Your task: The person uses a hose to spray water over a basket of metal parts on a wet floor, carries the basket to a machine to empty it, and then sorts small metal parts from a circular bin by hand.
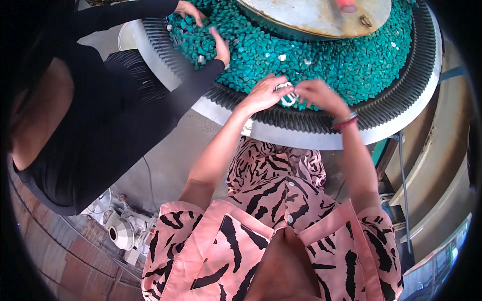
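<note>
Low over the near edge of a bed of green finishing stones (321, 70), my left hand (266, 94) grips a small round white or silvery part with openings (288, 98) between thumb and fingers. My right hand (321, 95), smeared by motion, has its fingers drawn together at the part's right side. What those fingertips pinch, if anything, is too small to make out. Loose stones lie right below both hands.
The stones fill a round tub with a dark ribbed lining (381, 111) and pale rim (321, 143). A rusty-edged central lid (321, 17) rises from it. At left, a person in black sleeves has both hands (221, 47) in the stones, near small metal pieces (201, 59).
</note>
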A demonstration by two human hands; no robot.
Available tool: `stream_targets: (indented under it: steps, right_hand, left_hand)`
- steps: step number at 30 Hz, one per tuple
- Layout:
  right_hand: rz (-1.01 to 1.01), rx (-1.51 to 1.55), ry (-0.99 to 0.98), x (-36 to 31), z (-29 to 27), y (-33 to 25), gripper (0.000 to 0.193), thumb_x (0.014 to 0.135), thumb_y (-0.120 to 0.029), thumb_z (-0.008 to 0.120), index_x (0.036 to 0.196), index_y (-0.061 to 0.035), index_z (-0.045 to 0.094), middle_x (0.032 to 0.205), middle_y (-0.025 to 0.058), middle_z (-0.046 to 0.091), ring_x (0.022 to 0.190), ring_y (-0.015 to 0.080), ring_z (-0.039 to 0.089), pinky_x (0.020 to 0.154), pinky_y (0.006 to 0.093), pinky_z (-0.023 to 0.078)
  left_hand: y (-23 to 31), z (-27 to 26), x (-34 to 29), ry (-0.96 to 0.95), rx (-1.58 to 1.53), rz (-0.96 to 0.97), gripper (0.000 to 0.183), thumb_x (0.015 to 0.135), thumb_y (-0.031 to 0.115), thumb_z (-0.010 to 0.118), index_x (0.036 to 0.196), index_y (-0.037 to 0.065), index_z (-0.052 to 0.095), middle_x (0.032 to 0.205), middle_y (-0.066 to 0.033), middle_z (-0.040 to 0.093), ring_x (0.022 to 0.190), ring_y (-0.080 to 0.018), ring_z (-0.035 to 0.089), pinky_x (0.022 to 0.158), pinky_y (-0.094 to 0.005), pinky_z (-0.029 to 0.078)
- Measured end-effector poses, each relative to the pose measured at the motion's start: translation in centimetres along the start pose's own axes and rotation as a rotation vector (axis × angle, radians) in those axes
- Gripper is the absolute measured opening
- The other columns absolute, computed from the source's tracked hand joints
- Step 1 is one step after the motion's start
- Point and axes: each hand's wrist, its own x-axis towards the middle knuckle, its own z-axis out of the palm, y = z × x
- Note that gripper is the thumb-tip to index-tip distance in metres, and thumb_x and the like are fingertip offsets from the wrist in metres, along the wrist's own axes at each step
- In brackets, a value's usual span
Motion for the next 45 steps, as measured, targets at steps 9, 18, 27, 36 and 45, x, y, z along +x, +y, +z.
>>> stream_targets:
  steps: [9,18,27,36,45]
  right_hand:
    - [0.165,-0.687,0.140,12.6,-3.1,5.8,0.069,0.081,-0.064,0.040,0.118,-0.0079,0.054,0.120,0.0180,0.053,0.116,0.0313,0.046,0.097,0.0382,0.035]
    - [0.496,0.295,-0.135,5.9,-0.9,8.2,0.094,0.073,-0.079,0.032,0.137,-0.0105,0.031,0.141,0.0142,0.026,0.131,0.0274,0.020,0.104,0.0472,0.021]
    - [0.446,0.453,-0.118,0.9,-1.7,0.9,0.078,0.080,-0.073,0.030,0.125,-0.0113,0.043,0.106,0.0147,0.057,0.098,0.0241,0.058,0.054,0.0324,0.049]
    - [0.033,-1.024,0.594,6.4,-14.9,10.0,0.038,0.079,-0.026,0.058,0.115,-0.0136,0.055,0.114,0.0151,0.052,0.106,0.0337,0.051,0.088,0.0435,0.044]
    - [0.277,-0.723,0.110,14.2,-12.9,8.1,0.092,0.063,-0.083,0.038,0.118,-0.0117,0.057,0.127,0.0134,0.049,0.119,0.0293,0.044,0.104,0.0349,0.029]
  left_hand:
    - [2.1,-3.9,-2.1,0.002,-1.315,-0.269,0.004,0.078,0.003,0.054,0.078,0.004,0.050,0.100,-0.0138,0.054,0.094,-0.0317,0.060,0.056,-0.0416,0.059]
    - [3.0,0.5,-1.0,0.070,-0.400,-0.088,0.028,0.078,0.008,0.059,0.104,0.014,0.052,0.089,-0.0116,0.051,0.079,-0.0229,0.050,0.068,-0.0349,0.050]
    - [4.9,2.0,-0.3,0.205,0.307,0.297,0.023,0.070,0.018,0.070,0.084,0.007,0.057,0.092,-0.0104,0.046,0.091,-0.0303,0.043,0.078,-0.0400,0.041]
    - [1.7,0.4,-0.8,0.155,0.202,0.023,0.033,0.072,0.024,0.072,0.067,0.003,0.047,0.077,-0.0132,0.047,0.079,-0.0316,0.047,0.069,-0.0402,0.041]
    - [0.6,2.4,-2.3,0.008,-1.118,-0.434,0.015,0.074,-0.006,0.048,0.080,0.007,0.044,0.105,-0.0132,0.054,0.102,-0.0264,0.056,0.068,-0.0382,0.055]
